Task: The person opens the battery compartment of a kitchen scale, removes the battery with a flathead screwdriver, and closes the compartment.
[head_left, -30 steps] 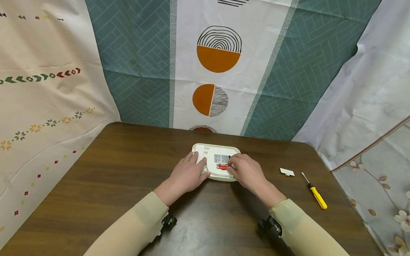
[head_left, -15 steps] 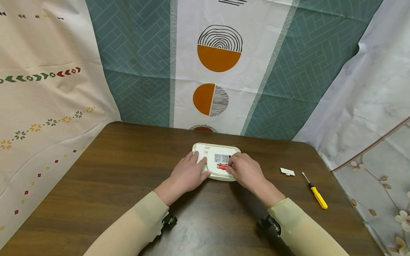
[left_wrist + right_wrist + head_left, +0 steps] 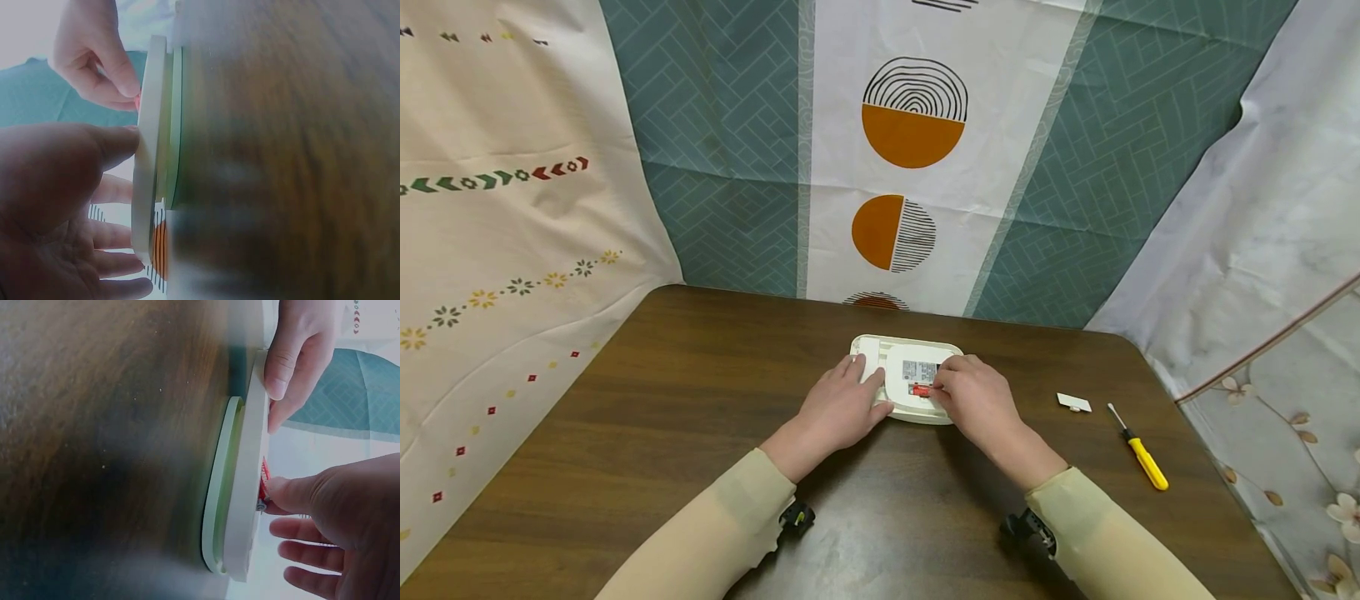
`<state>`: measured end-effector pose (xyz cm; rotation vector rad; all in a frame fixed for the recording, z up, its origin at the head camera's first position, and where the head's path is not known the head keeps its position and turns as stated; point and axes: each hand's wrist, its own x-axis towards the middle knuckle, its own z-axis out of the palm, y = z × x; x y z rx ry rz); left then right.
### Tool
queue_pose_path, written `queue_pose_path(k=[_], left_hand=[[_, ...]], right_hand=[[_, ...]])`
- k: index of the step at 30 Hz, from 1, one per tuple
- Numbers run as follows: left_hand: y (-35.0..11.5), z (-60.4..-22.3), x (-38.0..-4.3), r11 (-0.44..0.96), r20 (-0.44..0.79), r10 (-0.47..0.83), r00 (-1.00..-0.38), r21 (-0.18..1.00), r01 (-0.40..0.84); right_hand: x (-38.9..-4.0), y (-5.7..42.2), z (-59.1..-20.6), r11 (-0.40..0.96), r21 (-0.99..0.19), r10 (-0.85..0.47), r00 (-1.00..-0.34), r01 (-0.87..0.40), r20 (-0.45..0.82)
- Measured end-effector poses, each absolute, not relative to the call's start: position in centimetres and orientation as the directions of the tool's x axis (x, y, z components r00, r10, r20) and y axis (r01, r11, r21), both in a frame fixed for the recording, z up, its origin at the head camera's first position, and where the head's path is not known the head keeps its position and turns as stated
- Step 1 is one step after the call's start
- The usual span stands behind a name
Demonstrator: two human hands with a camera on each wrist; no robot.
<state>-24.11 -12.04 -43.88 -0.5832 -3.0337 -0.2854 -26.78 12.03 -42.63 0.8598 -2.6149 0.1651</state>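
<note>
A flat cream plastic device (image 3: 898,410) with rounded corners lies on the table, its label (image 3: 919,371) and a small battery compartment facing up. My left hand (image 3: 838,404) rests on its left part, fingers spread along the top and the thumb at the near edge. At the compartment, my right hand (image 3: 976,396) pinches a red battery (image 3: 921,391) between thumb and index finger. In the right wrist view the battery (image 3: 264,475) stands slightly tilted at the device's face, a metal end near the fingertips. The other right fingers (image 3: 306,553) extend free of the device.
A small white cover (image 3: 1073,402) with a tab lies on the table to the right. Beside it is a screwdriver (image 3: 1142,458) with a yellow handle. Patterned cloths (image 3: 722,150) hang behind and on both sides of the brown wooden table (image 3: 700,375).
My right fingers shift slightly over the compartment and hide more of the battery, whose left end sits a little further right. My left hand and the device stay in place.
</note>
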Motion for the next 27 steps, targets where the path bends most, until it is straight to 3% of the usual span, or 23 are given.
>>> queue_pose_path(k=[7,27], left_hand=[[-12.06,-43.91,-24.13,0.911,0.08,0.369,-0.926,0.169,0.377],[-12.08,-43.89,-24.17,0.91,0.087,0.369,-0.925,0.169,0.379]], right_hand=[[-26.73,11.93,-42.53,0.811,0.052,-0.557,-0.743,-0.583,0.372],[-26.27,12.33,-42.25,0.821,0.008,-0.528,-0.754,-0.571,0.391]])
